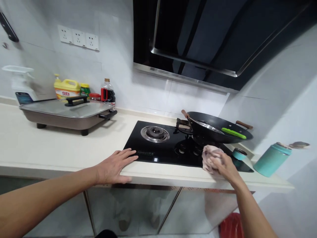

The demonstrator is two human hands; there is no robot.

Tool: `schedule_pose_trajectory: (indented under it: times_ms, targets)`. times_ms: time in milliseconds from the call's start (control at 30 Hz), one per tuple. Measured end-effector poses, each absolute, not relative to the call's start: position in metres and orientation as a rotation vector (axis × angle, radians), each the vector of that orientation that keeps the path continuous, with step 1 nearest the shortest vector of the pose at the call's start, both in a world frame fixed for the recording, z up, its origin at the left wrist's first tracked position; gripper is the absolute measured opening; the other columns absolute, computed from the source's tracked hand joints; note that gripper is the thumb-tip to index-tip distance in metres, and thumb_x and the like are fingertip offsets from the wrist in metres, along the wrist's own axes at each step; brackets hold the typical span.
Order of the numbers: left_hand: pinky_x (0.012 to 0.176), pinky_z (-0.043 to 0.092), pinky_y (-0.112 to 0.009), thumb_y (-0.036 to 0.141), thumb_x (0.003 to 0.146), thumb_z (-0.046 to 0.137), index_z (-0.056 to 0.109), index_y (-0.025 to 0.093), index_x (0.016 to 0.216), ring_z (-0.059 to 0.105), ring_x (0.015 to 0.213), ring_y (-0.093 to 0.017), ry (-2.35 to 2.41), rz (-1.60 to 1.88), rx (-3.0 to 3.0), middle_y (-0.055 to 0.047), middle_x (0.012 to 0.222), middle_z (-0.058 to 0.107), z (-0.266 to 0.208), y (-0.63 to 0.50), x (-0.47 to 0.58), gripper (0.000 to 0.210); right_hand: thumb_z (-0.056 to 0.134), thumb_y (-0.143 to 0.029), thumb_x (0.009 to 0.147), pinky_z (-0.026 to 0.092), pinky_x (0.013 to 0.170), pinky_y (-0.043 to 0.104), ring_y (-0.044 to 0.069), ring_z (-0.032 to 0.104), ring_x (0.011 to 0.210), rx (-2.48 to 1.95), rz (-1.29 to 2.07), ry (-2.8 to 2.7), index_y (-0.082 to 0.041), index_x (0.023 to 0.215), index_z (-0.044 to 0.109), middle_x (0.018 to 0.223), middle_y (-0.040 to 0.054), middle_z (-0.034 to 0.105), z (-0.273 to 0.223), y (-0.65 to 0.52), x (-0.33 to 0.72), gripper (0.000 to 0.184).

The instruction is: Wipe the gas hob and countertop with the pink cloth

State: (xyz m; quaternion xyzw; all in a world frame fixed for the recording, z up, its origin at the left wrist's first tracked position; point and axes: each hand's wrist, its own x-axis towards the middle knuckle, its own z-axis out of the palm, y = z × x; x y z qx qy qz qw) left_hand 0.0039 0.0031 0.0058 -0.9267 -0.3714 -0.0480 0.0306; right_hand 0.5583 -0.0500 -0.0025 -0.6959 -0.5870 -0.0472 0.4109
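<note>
Wiping the hob [165,150] seems underway: the right hand [226,167] has its fingers closed on a cloth [210,158] at the front edge; the left hand [112,168], fingers spread and empty, rests on the worktop [61,148]; another stroke would call for skirting the teal cup [239,154]

On my feed, the right hand [225,166] covers part of the cloth [208,158]; I cannot see the cloth's underside. The wok [206,132] hides much of the pan support [182,124]. The range hood [198,36] exceeds the top edge, the knife [9,29] the left edge. I cannot read the small cooktop lettering [145,153].
</note>
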Motion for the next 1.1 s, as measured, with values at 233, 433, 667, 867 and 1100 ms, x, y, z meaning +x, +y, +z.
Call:
schedule_pose_trajectory:
  times_ms: [233,433,667,867,1100]
  targets:
    - [0.119,0.034,-0.056,0.073,0.089,0.056,0.041,0.029,0.161,0.033,0.154,-0.041,-1.111,-0.178,-2.842,-0.013,0.169,0.035,0.001,0.007,0.001,0.086,0.056,-0.076,0.081,0.044,0.098,0.062,0.042,0.053,0.124,-2.126,-0.248,-1.379,-0.034,0.139,0.063,0.14,0.016,0.053,-0.003,-0.017,0.529,0.072]
    - [0.12,0.034,-0.057,0.073,0.089,0.056,0.041,0.029,0.161,0.033,0.154,-0.041,-1.131,-0.164,-2.853,-0.012,0.169,0.035,0.003,0.006,0.002,0.086,0.056,-0.055,0.086,0.049,0.091,0.051,0.037,0.062,0.113,-2.197,-0.248,-1.527,-0.025,0.138,0.06,0.128,0.0179,0.06,-0.018,-0.036,0.503,0.06]
    - [0.12,0.033,-0.057,0.073,0.089,0.056,0.041,0.03,0.161,0.033,0.154,-0.04,-1.147,-0.151,-2.843,-0.012,0.169,0.035,0.004,0.006,0.002,0.085,0.057,-0.04,0.084,0.05,0.093,0.039,0.025,0.064,0.104,-1.627,0.033,-1.806,-0.029,0.12,0.066,0.12,0.006,0.067,-0.001,-0.069,0.472,0.039]
    - [0.12,0.035,-0.056,0.074,0.089,0.057,0.043,0.031,0.161,0.036,0.153,-0.04,-1.129,-0.194,-2.813,-0.012,0.168,0.038,0.001,0.008,0.0,0.085,0.064,-0.059,0.085,0.038,0.104,0.06,0.041,0.046,0.134,-1.949,-0.197,-1.808,-0.029,0.13,0.066,0.152,0.0142,0.051,0.008,-0.038,0.438,0.054]
    - [0.116,0.041,-0.049,0.069,0.089,0.061,0.046,0.034,0.159,0.047,0.146,-0.038,-0.967,-0.371,-2.776,-0.008,0.164,0.045,-0.014,0.023,-0.011,0.08,0.065,-0.045,0.086,0.042,0.098,0.046,0.029,0.055,0.12,-1.785,-0.239,-1.885,-0.029,0.119,0.068,0.138,0.0079,0.062,-0.013,-0.055,0.451,0.037]
